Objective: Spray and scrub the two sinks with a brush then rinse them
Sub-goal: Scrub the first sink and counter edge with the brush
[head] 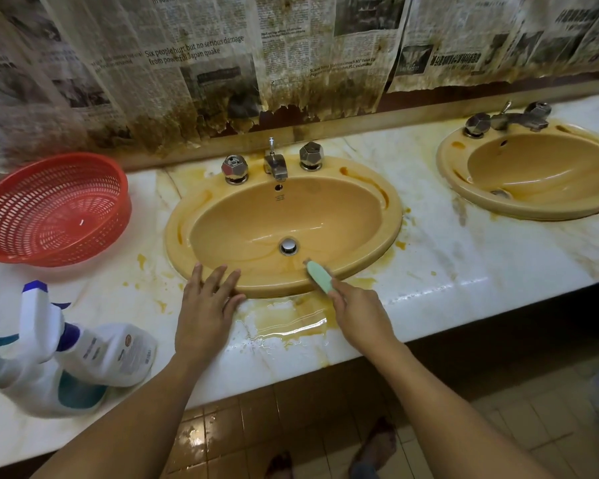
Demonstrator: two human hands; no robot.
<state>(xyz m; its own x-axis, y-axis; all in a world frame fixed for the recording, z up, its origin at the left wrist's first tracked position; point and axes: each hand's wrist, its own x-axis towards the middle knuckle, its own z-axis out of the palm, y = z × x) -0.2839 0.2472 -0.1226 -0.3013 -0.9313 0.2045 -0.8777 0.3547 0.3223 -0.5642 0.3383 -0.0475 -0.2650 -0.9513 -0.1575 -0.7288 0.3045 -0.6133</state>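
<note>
You look to be scrubbing the near sink (173,236), with the brush (319,276) laid on its front rim just this side of the drain (288,246). Work that rim in short overlapping strokes, then take the bristles down the bowl wall and round the drain, pressing hard enough that they splay. The yellow-brown runoff pooled on the counter (446,264) in front suggests the dirt is lifting (mind it doesn't run off the edge). Your right hand (360,314) is curled round the brush's handle, with the forearm reaching in from the lower right and the brush pointing up and left over the rim. Your left hand (204,305) lies flat on the near-left part of the rim, fingers straight and spread, holding nothing. It makes a good brace, so lean on it as you press. The far sink (443,167), off to the right along the counter, looks stained round its rim and waits its turn. The bottle (108,354) lies on its side at the left, near the basket (54,209), within easy reach for more spray.
</note>
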